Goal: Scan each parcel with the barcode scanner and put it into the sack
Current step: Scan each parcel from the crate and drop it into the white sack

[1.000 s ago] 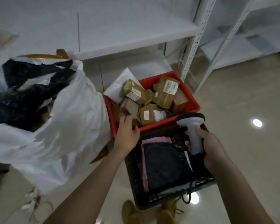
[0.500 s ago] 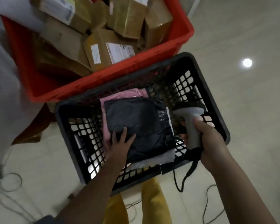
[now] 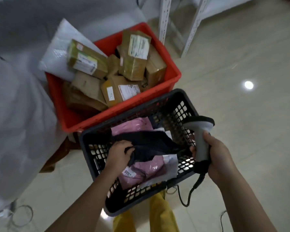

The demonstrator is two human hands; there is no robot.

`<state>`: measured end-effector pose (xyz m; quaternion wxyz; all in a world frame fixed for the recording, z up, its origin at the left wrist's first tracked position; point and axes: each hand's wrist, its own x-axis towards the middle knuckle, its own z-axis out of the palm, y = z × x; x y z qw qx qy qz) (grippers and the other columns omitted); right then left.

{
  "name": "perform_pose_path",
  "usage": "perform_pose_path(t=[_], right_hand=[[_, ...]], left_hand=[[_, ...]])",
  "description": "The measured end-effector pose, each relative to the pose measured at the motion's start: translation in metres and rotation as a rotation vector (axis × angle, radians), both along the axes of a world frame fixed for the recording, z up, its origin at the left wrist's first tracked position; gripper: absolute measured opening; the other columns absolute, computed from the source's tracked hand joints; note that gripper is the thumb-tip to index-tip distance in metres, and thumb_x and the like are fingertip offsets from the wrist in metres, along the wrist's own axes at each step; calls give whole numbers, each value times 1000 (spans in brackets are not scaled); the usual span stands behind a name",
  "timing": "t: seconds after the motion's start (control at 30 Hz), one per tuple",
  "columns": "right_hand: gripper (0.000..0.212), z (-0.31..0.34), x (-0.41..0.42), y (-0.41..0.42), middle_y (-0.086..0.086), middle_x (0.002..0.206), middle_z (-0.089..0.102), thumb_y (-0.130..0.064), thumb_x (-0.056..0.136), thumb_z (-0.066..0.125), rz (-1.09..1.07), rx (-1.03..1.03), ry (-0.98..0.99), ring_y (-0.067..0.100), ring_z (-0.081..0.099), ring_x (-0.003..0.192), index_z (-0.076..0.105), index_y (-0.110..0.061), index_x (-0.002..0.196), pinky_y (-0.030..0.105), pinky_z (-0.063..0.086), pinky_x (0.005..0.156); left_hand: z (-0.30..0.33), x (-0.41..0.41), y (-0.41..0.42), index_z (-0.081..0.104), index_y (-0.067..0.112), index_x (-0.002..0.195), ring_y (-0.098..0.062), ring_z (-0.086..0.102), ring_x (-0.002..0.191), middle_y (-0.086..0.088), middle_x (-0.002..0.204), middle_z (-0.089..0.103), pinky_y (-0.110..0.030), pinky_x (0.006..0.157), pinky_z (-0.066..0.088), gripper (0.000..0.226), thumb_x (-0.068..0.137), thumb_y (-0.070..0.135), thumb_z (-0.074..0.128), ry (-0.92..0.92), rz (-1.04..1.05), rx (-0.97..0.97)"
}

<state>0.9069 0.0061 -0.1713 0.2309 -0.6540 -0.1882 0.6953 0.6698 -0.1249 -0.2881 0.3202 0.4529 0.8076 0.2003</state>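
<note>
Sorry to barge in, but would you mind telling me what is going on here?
A person is sorting parcels. The left hand grips a black plastic parcel and lifts it off a pink parcel in the black basket. The right hand holds the barcode scanner over the basket's right edge. A red crate of cardboard boxes sits behind, and the white sack is on the left.

The person has bare forearms [image 3: 84, 203] and wears yellow trousers [image 3: 159, 213].
</note>
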Motion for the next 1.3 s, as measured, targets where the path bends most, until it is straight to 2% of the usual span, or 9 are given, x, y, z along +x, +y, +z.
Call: perform_pose_path(t=[0.17, 0.27, 0.47, 0.67, 0.83, 0.93, 1.1, 1.2, 1.3], right_hand=[[28, 63, -5, -7, 8, 92, 73, -26, 93, 66, 24, 190, -11, 11, 60, 58, 67, -6, 112, 27, 49, 55], [24, 96, -12, -16, 1, 65, 64, -18, 89, 73, 32, 288, -47, 7, 58, 50, 64, -3, 106, 24, 47, 47], [24, 144, -41, -31, 1, 60, 59, -16, 86, 77, 85, 429, -1, 11, 57, 49, 56, -8, 97, 26, 47, 46], [28, 177, -65, -44, 1, 63, 59, -14, 81, 80, 139, 490, 81, 11, 53, 49, 57, -11, 95, 25, 47, 45], [26, 183, -76, -53, 2, 59, 60, -2, 81, 78, 167, 511, 82, 10, 53, 45, 59, -8, 97, 27, 46, 47], [26, 185, -77, -55, 2, 57, 57, 2, 82, 75, 116, 522, 69, 11, 51, 42, 57, -9, 96, 26, 44, 44], [29, 197, -70, -50, 9, 68, 55, 5, 83, 73, 115, 574, 27, 12, 50, 43, 54, -10, 100, 24, 43, 42], [34, 208, -66, -47, 9, 72, 58, 4, 82, 74, 192, 621, -37, 14, 52, 47, 55, -14, 103, 25, 44, 45], [37, 218, -63, -44, 7, 70, 59, 5, 81, 75, 287, 654, -60, 12, 53, 46, 56, -12, 107, 23, 45, 45]], left_hand=[[101, -15, 21, 63, 23, 80, 10, 60, 76, 15, 77, 65, -3, 71, 40, 22, 96, 9, 59, -320, 119, 159], [163, -28, 26, 64, 23, 81, 5, 64, 76, 16, 75, 70, -9, 68, 45, 20, 97, 13, 58, -529, 196, 194], [249, -51, 18, 70, 8, 95, -21, 70, 80, -12, 92, 74, -26, 65, 55, 13, 95, 12, 57, -932, 405, 253], [302, -71, 6, 73, 7, 102, -30, 69, 88, -21, 102, 71, -40, 84, 53, 17, 90, 15, 64, -1068, 407, 234], [323, -80, 1, 72, 6, 100, -26, 71, 81, -19, 101, 73, -34, 66, 58, 15, 87, 10, 67, -1018, 429, 222], [322, -89, 2, 67, 6, 103, -29, 68, 90, -17, 101, 71, -39, 80, 56, 18, 95, 20, 59, -1103, 619, 252], [325, -98, -4, 55, 16, 95, -20, 59, 79, -4, 93, 61, -24, 59, 41, 7, 96, 23, 54, -381, 869, 523], [330, -94, -11, 62, 26, 89, -11, 61, 87, 10, 89, 63, -20, 69, 46, 6, 92, 21, 60, 39, 358, 867], [335, -84, -3, 63, 30, 124, -2, 48, 124, 16, 131, 56, -15, 107, 29, 35, 89, 36, 66, 200, -171, 715]])
